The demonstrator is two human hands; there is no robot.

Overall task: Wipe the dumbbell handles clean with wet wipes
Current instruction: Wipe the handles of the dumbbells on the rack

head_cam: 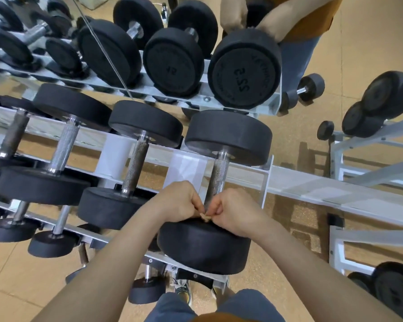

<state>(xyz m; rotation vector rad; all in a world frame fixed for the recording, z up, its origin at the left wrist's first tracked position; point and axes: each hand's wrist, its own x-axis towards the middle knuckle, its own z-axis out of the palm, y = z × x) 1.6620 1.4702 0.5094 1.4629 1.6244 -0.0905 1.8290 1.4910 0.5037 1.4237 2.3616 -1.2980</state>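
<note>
A large black dumbbell lies at the right end of the rack, its knurled steel handle running toward me. My left hand and my right hand meet at the handle's near end, just above the near weight head. Both pinch a small crumpled beige wipe between their fingertips. The wipe sits against the lower end of the handle. The part of the handle behind my fingers is hidden.
More dumbbells fill the white rack to the left, with smaller ones on a lower tier. A mirror behind reflects the weights and my hands. A second rack stands at the right. My shoe is below the rack.
</note>
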